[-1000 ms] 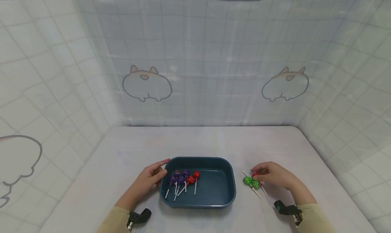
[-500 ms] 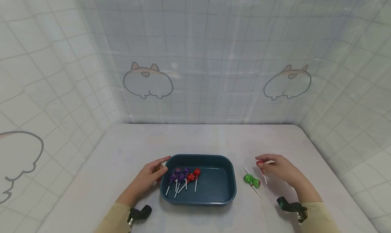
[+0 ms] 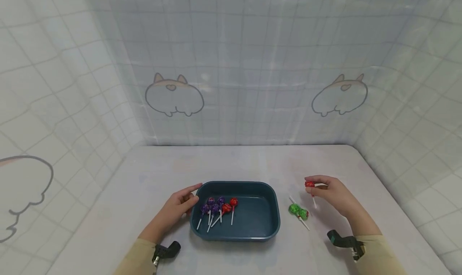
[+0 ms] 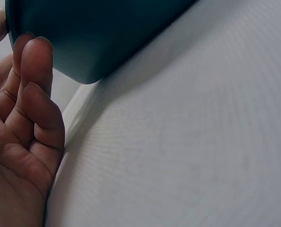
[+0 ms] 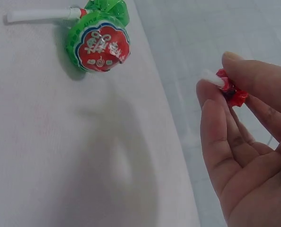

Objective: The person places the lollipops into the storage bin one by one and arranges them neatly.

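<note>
Head view: right hand [image 3: 331,191] pinches a red lollipop [image 3: 309,184] above the table [image 3: 162,166], near two green lollipops [image 3: 294,209]. Left hand [image 3: 177,206], thumb and index apart, touches tray [image 3: 256,217] at left rim. Purple lollipops [image 3: 205,209], two other reds [image 3: 234,202] lie inside.

I'm looking down on a pale bench [image 3: 249,162], and there sits the dark teal tray [image 3: 254,221]; just off its right side, two green lollipops [image 3: 294,209] lie heads together, sticks pointing opposite ways!
</note>
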### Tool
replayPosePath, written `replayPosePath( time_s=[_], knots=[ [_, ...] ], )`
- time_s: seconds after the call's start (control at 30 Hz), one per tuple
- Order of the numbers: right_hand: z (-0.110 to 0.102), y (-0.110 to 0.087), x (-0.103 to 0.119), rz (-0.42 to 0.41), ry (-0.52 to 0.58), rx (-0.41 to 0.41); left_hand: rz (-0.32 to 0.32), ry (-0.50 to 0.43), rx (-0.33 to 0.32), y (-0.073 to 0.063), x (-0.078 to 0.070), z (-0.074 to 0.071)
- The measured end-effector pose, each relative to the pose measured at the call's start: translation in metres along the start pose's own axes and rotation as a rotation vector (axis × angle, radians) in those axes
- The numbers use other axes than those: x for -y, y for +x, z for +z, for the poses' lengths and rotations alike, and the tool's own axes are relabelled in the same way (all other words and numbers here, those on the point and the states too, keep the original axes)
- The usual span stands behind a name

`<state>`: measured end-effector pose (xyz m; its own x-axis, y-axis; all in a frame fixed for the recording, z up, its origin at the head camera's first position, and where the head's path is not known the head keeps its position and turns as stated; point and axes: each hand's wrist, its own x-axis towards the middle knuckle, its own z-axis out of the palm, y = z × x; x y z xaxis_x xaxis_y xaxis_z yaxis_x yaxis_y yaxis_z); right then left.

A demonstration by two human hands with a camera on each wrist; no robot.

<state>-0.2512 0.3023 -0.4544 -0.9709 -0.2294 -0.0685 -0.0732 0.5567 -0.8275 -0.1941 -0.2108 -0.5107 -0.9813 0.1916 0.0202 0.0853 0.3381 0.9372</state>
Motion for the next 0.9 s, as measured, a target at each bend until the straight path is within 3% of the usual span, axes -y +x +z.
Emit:
replayPosePath(
  time_s=[0.3, 0.63, 0.9],
  knots=[
    [0.001, -0.003, -0.001, -0.016, 0.034, -0.001, 0.006, -0.013, 0.014, -0.001, 0.005, -0.001],
    [-0.001, -0.005, 0.008, -0.029, 0.014, -0.024, 0.024, -0.025, 0.030, -0.009, -0.025, -0.001],
    [0.002, -0.009, 0.017, -0.032, 0.010, -0.017, 0.013, -0.011, 0.025, -0.010, -0.029, 0.000]
  ],
)
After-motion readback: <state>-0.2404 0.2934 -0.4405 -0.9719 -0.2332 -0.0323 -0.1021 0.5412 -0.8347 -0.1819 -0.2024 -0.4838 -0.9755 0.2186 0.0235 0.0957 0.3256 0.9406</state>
